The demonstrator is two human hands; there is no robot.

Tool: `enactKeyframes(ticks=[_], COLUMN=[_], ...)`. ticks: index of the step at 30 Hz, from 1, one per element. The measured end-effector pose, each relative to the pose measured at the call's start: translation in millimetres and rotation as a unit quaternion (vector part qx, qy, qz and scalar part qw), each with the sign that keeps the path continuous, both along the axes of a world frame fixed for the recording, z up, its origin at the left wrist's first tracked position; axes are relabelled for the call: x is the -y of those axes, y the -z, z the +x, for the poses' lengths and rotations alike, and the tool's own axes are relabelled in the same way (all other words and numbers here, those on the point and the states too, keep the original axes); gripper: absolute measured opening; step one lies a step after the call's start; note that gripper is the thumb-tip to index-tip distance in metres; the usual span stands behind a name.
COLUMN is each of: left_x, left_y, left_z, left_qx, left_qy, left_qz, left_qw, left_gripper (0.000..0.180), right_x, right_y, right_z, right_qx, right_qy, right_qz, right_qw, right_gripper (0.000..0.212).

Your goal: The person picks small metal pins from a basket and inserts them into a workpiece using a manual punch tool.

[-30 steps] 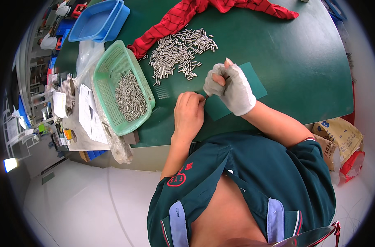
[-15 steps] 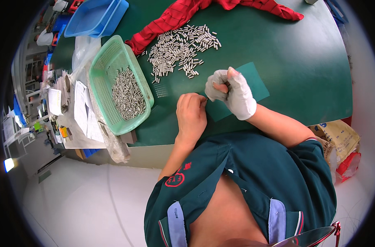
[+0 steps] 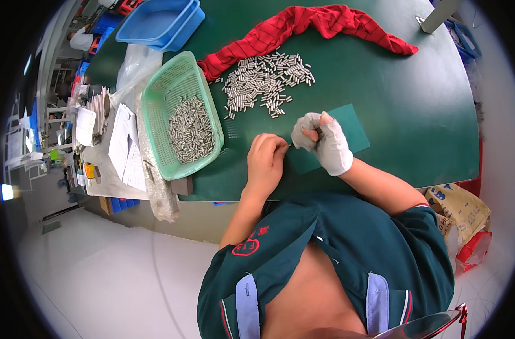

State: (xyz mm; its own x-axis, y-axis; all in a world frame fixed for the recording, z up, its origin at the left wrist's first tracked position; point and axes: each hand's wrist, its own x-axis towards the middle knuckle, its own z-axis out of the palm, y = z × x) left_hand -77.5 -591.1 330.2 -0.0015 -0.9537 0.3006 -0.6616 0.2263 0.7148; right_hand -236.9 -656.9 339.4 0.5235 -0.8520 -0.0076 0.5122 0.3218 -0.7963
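My left hand is bare, with thumb and fingers pinched together just above the green tabletop. A tiny pale speck shows at its fingertips, too small to name. Close by on its right, my right hand wears a whitish glove that leaves the thumb tip bare. Its fingers are curled in, and what they hold, if anything, is hidden. Under the right hand lies a green sheet. Beyond both hands, many short silvery metal pins are spread in a loose pile.
A light green perforated basket holding more metal pins stands at the left. Behind the pile lies a red checked cloth. Blue trays sit far left, papers beyond the basket. A metal post rises far right.
The whole view has shifted, so the table things appear lower and farther right. Both hands keep nearly the same pose and stay close together.
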Motion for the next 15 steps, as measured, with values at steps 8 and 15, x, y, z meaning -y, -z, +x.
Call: enactKeyframes(ticks=[8, 15], left_x=[-12, -21], left_y=[-21, -36], left_z=[29, 43], left_qx=[-0.349, -0.338], left_qy=[0.022, 0.003], left_qz=[-0.031, -0.048], left_qw=[0.936, 0.940], left_gripper=[0.007, 0.006], right_x=[-5, -5], right_y=[3, 4], right_z=[0, 0], right_qx=[-0.005, -0.004], right_qy=[-0.017, -0.017], right_qz=[-0.053, -0.068], right_qw=[0.998, 0.998], right_gripper=[0.060, 0.060])
